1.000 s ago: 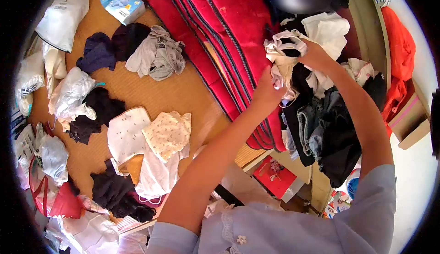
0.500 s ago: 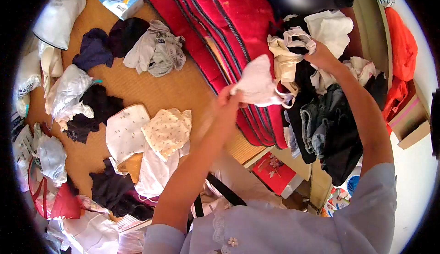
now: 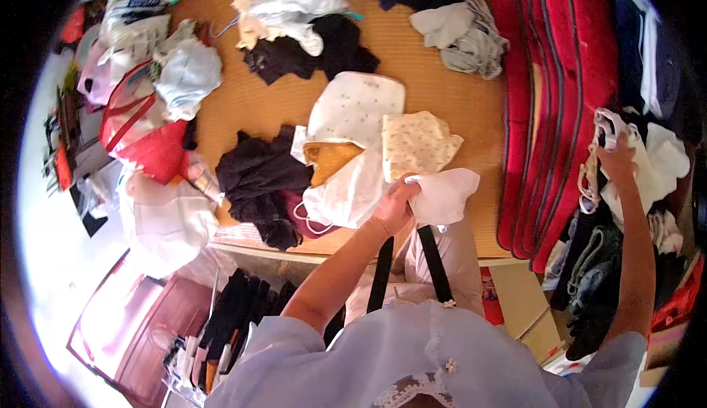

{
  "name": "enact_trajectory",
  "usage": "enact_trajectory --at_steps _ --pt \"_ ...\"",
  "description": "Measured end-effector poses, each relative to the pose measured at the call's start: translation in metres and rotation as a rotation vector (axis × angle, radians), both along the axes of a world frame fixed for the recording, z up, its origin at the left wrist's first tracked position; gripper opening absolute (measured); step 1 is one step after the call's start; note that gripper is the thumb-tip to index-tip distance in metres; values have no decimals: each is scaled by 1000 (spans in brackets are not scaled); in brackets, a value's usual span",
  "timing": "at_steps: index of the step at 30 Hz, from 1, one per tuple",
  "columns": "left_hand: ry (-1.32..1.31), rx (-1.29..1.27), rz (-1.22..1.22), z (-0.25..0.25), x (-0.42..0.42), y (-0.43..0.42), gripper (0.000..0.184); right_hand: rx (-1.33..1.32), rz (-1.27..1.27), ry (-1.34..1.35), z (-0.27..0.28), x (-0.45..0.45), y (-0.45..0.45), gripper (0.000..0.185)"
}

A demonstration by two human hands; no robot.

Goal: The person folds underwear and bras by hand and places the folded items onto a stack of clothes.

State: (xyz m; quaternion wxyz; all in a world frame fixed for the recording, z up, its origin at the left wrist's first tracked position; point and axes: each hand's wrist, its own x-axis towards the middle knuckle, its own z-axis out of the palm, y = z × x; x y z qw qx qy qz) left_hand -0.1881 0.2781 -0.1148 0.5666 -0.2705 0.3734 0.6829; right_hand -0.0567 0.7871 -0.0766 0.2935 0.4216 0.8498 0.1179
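One camera at work here, up on the person's head, and it's looking forward and steeply down! Right up close, the pale shirt fills the bottom of the view. Past that, a brown mat spreads across the middle, seen from above; left hand near the centre, right hand way out towards the right edge. And it's wide, very wide, rounded, with black corners!
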Motion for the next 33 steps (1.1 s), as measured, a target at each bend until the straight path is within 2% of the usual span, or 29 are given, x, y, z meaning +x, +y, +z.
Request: enact_trajectory --at_steps 2,3,6,8,10,13,14,15,16,17,18,20,23,26,27,30,31,32,33 --pt "109 -135 -146 -9 2 -19 24 15 -110 -88 16 -23 -20 96" --pt "159 -173 -145 -25 5 -22 24 26 -165 -136 28 -35 -31 93" --pt "984 -634 -605 -46 -13 -24 26 57 -111 -180 26 -37 -35 94" --pt "1163 -832 -582 -40 -40 -22 38 61 -71 -206 24 -36 -34 94" --pt "1398 -837 -377 -51 -78 -23 43 57 -74 -213 30 -39 -40 94" --pt "1428 -934 -153 -64 -157 -18 49 42 -152 -185 61 -70 -77 83" --pt "1474 -953 16 -98 -188 -20 57 59 -119 -138 54 -61 -70 83" --pt "1221 -953 74 -100 -219 -17 69 77 -84 -92 47 -52 -63 82" --pt "1163 -1083 103 -99 -246 -12 79 87 -131 -70 50 -56 -67 82" --pt "1133 -1152 24 -89 -266 -9 82 98 -178 -49 51 -59 -68 82" --pt "977 -1127 -20 -62 -277 -1 84 112 -162 -58 47 -55 -64 82" --pt "978 -1261 -449 -70 -290 7 69 140 -134 -82 41 -50 -61 82" --pt "1396 -1363 -808 -96 -268 0 52 90 -132 -155 45 -53 -58 88" --pt "1425 -1128 -695 -123 -249 -15 42 79 -131 -136 36 -42 -48 90" --pt "1512 -1045 -495 -140 -240 -24 38 80 -119 -122 31 -37 -42 90" --pt "1426 -973 -557 -139 -242 -36 38 52 -100 -138 26 -31 -33 91" --pt "1423 -987 -557 -161 -257 -44 44 64 -174 -129 29 -35 -37 90" --pt "1484 -1110 -459 -182 -261 -52 45 72 -183 -134 31 -40 -42 91" --pt "1541 -1231 -358 -171 -266 -54 46 69 -172 -139 30 -38 -40 91"
